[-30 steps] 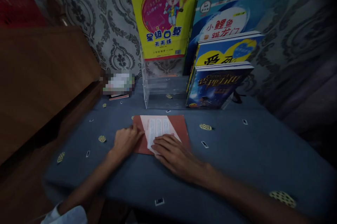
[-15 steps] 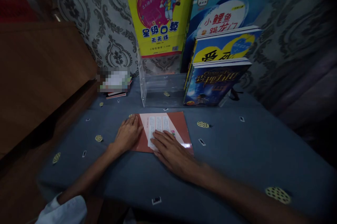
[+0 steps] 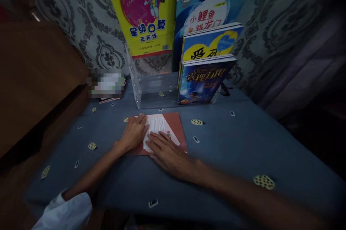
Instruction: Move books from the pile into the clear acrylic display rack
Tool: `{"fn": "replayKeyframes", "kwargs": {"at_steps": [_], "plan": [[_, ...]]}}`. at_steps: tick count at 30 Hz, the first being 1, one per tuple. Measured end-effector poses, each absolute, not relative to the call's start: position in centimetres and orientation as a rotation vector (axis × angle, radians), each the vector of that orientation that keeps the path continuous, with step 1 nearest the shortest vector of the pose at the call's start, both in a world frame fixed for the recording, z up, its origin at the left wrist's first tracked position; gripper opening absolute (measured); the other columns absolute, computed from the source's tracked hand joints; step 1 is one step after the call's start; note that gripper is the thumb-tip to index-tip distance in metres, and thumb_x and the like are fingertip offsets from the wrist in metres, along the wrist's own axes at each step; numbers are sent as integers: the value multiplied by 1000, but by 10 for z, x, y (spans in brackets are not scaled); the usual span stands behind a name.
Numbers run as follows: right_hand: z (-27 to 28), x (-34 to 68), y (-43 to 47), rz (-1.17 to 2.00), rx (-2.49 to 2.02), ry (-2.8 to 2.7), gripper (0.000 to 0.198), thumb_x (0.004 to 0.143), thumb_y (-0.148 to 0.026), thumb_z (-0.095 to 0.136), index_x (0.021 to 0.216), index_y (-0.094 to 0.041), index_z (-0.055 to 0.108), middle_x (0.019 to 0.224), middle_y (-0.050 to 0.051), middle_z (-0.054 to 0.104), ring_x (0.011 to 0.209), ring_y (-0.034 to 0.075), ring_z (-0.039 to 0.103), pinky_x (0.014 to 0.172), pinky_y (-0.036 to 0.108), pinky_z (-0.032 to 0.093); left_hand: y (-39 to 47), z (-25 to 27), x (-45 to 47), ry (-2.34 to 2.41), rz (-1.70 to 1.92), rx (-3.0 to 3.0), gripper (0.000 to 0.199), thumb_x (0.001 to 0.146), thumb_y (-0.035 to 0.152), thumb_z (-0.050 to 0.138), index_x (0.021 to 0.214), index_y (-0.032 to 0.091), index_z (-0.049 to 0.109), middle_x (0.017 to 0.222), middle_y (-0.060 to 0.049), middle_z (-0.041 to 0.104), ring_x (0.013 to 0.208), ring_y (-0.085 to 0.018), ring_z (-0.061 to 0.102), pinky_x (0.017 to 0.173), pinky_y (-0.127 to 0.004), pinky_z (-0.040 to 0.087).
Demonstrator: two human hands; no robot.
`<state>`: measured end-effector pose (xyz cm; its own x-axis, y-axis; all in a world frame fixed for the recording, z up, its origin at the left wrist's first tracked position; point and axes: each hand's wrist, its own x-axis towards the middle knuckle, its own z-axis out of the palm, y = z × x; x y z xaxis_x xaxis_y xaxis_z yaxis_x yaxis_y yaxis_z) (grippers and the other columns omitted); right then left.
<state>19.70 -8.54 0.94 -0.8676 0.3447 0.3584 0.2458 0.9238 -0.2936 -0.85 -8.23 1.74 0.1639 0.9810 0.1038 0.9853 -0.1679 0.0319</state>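
A reddish-brown book point(image 3: 173, 122) with a pale diagonal band and printed text lies flat on the blue cloth-covered table point(image 3: 221, 158). On its left part rests my left hand point(image 3: 134, 132), flat with the fingers stretched out. My right hand point(image 3: 169, 154) lies palm down across the lower middle of the same cover, fingers extended towards the left hand. Neither hand grips anything. Parts of the cover are hidden under both hands.
Behind the book stands a clear plastic rack point(image 3: 156, 91). It holds a yellow workbook point(image 3: 151, 46), a teal book point(image 3: 205, 3), a yellow-and-blue book point(image 3: 209, 46) and a dark blue book point(image 3: 202, 82). A small stack point(image 3: 109, 99), partly blurred, lies left, near a brown wooden panel point(image 3: 40, 75).
The view has shifted, so the rack and table sit further left. My left hand has slid inward over the book, closer to my right hand. Both hands stay flat on the cover.
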Motion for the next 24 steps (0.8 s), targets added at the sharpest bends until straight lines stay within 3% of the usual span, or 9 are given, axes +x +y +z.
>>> {"fn": "replayKeyframes", "kwargs": {"at_steps": [10, 19, 24], "plan": [[11, 198, -85, 416, -450, -2662, 29, 99, -20, 49, 126, -12, 58, 125, 15, 66, 123, 27, 58, 115, 54, 40, -42, 23, 13, -1765, -181, -2829, 49, 105, 31, 30, 151, 19, 40, 160, -9, 36, 150, -18, 30, 123, -43, 24], [3, 194, -83, 415, -427, -2642, 31, 99, -22, 50, 128, -12, 57, 129, 18, 63, 126, 28, 56, 111, 51, 44, -15, 31, 47, -1603, -187, -3030, 50, 105, 34, 31, 153, 19, 38, 162, -9, 34, 152, -19, 25, 124, -44, 17], [10, 199, -82, 488, -433, -2619, 30, 99, -21, 50, 126, -10, 59, 131, 17, 63, 128, 26, 55, 113, 46, 43, -12, 28, 41, -1615, -401, -3131, 48, 105, 33, 32, 150, 20, 43, 159, -7, 39, 151, -17, 28, 125, -43, 18]]}}
